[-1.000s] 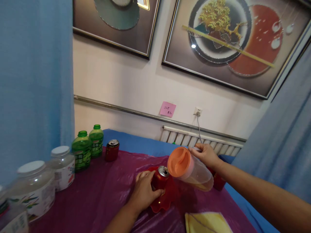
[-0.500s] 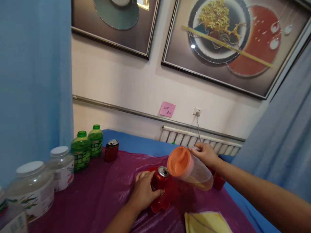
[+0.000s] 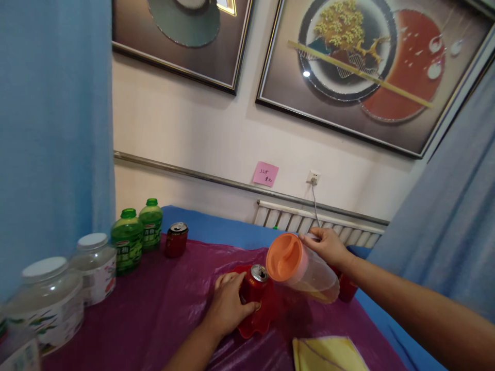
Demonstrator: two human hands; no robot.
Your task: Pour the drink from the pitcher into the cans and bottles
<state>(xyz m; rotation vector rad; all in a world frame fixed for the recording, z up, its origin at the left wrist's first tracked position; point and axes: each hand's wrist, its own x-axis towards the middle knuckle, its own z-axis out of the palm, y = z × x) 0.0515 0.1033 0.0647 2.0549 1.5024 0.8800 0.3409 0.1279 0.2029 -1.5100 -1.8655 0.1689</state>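
Observation:
My left hand (image 3: 228, 305) is wrapped round a red drink can (image 3: 253, 291) with a silver top, which stands upright in a red wavy-edged dish (image 3: 253, 325). In my right hand (image 3: 327, 245) is the handle of a clear plastic pitcher (image 3: 305, 268) with an orange lid. The pitcher is tipped to the left, its lid end right beside the can's opening. Some yellowish liquid lies along its lower side. Whether any liquid is flowing into the can I cannot make out.
A second red can (image 3: 177, 240) stands at the back left beside green bottles (image 3: 127, 242) and white-lidded jars (image 3: 48, 304). Behind the pitcher is another red can-like object (image 3: 348, 288), partly hidden. A folded yellow cloth (image 3: 328, 354) lies in front on the purple sheet (image 3: 143, 314).
The view has shifted very slightly. Both hands, the can and the tilted pitcher keep the same places relative to each other.

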